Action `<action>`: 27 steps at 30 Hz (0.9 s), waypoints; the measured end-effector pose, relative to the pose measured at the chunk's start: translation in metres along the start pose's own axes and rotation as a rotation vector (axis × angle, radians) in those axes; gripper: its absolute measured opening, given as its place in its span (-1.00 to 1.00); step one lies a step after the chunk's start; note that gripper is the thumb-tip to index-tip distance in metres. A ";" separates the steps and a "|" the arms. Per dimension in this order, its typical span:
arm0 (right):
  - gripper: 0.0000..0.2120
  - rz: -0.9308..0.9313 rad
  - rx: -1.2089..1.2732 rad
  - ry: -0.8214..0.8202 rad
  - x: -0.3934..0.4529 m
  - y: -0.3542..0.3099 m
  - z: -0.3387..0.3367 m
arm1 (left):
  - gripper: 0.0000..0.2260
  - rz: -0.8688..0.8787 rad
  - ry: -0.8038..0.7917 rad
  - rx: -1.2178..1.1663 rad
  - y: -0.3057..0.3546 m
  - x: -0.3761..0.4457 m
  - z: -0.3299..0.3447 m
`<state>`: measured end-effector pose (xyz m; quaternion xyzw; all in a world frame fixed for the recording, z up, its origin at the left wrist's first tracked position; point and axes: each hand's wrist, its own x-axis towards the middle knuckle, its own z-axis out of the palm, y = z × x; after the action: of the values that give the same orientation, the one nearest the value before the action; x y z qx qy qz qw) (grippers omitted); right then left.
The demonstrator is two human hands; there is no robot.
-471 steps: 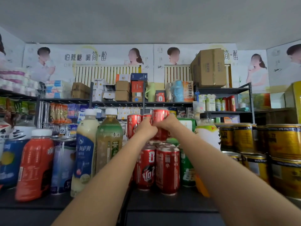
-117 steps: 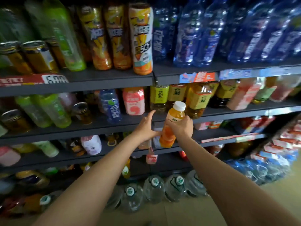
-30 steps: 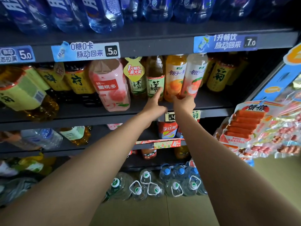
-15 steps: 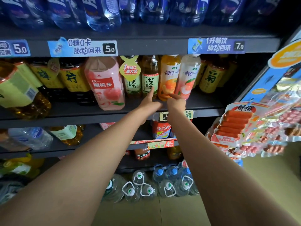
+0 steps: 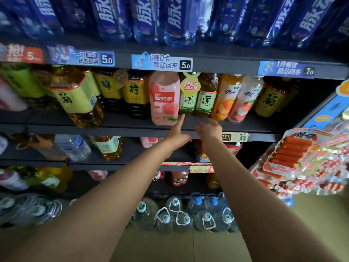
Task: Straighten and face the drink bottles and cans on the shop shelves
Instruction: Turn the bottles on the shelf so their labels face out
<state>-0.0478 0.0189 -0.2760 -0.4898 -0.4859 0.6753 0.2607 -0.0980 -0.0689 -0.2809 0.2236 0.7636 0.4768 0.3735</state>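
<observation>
- Both forearms reach up and forward from the bottom of frame toward the middle shelf, my landmark here.
- Left hand: at that shelf's front edge, loosely spread, one finger raised to the base of the pink peach bottle. Can't tell whether it touches. Nothing gripped.
- Right hand: just right of the left, same edge, fingers fanned, palm empty, below the two green tea bottles.
- On the shelf behind the hands: pink, green tea, orange juice bottle and pale peach bottle stand at the front lip, labels out. This stretch reads done.
- Left along the shelf: a big yellow-label tea bottle tilts out of line; the rest there is blurred. Likely still to fix.
- Shelf above: blue bottles in a row, labels mostly forward.
- Shelves below: sparse, some bottles lying skewed. Judged not done yet.
</observation>
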 end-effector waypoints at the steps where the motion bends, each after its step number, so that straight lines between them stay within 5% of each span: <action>1: -0.64 0.038 0.042 -0.051 -0.011 0.007 0.008 | -0.30 0.003 0.008 0.004 -0.004 -0.009 -0.008; 11: -0.89 0.164 -0.131 -0.426 -0.174 0.059 0.157 | -0.29 -0.004 0.247 -0.014 -0.105 -0.126 -0.189; 20: -0.79 0.107 -0.403 -0.718 -0.289 0.102 0.333 | -0.32 -0.071 0.542 -0.089 -0.163 -0.205 -0.383; 27: -0.88 0.048 -0.394 -0.742 -0.290 0.112 0.426 | -0.37 -0.102 0.529 -0.105 -0.193 -0.191 -0.459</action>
<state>-0.3119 -0.4359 -0.2391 -0.2653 -0.6551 0.7059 -0.0466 -0.3359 -0.5456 -0.2630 0.0329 0.8192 0.5381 0.1957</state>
